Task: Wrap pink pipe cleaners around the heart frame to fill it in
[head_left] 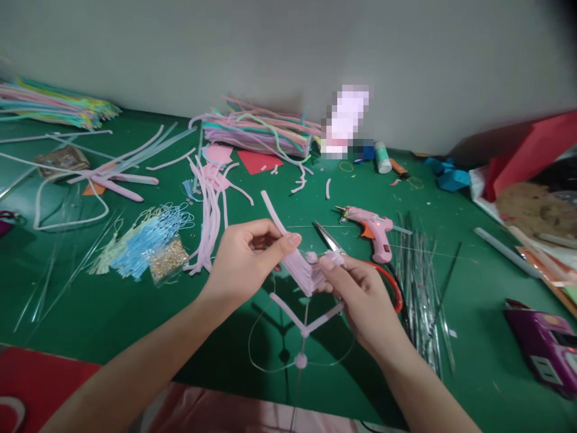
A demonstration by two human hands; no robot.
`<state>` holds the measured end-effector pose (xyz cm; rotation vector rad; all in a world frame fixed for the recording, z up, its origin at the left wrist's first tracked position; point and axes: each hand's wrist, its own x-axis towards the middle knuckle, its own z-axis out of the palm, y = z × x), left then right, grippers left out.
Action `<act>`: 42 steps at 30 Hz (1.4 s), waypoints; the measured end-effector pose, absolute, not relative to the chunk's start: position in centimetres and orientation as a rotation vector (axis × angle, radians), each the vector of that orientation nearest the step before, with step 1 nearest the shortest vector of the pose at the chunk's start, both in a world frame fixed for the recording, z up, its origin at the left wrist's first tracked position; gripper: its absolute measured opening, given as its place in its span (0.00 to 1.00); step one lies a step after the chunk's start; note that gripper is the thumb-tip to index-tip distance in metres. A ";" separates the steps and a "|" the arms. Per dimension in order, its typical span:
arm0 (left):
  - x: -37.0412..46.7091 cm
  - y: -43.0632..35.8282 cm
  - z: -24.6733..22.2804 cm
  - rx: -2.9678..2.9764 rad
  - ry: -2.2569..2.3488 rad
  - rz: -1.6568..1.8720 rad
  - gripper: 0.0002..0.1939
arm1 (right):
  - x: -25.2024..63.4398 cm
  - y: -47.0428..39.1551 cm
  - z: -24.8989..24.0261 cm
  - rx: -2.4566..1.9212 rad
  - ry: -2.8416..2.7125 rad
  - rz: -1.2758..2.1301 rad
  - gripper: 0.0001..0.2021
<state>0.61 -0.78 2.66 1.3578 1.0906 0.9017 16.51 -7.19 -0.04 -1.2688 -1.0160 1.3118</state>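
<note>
Above the green table, my left hand (255,255) pinches a pale pink pipe cleaner (273,211) between thumb and fingers, its free end sticking up. My right hand (354,285) is closed on the other side of a V-shaped pipe cleaner craft (300,273), made of several pale pink strips side by side. Below hangs a smaller pink V (305,331) on a thin stem, with a pink ball (300,360) and a loop of thin wire. Just beyond my right hand lie scissors (331,237) with red handles, partly hidden by that hand.
A pink glue gun (372,228) lies right of the scissors, beside a bunch of thin metallic strips (424,300). Pipe cleaner bundles (256,135) line the back. Blue tassels (148,240) and a bag of gold beads (166,258) sit left. A purple device (541,346) stands far right.
</note>
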 end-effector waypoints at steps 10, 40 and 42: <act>0.6 -0.6 2.0 1.265 1.024 0.855 0.12 | 16.3 -7.2 0.6 -1.414 -1.159 1.120 0.11; 1.0 -0.7 1.8 1.342 1.086 0.876 0.12 | 16.6 -7.3 -0.8 -1.370 -1.052 1.208 0.07; 1.0 -0.6 1.9 1.360 1.047 0.821 0.11 | 16.6 -7.3 -0.7 -1.347 -1.036 1.218 0.07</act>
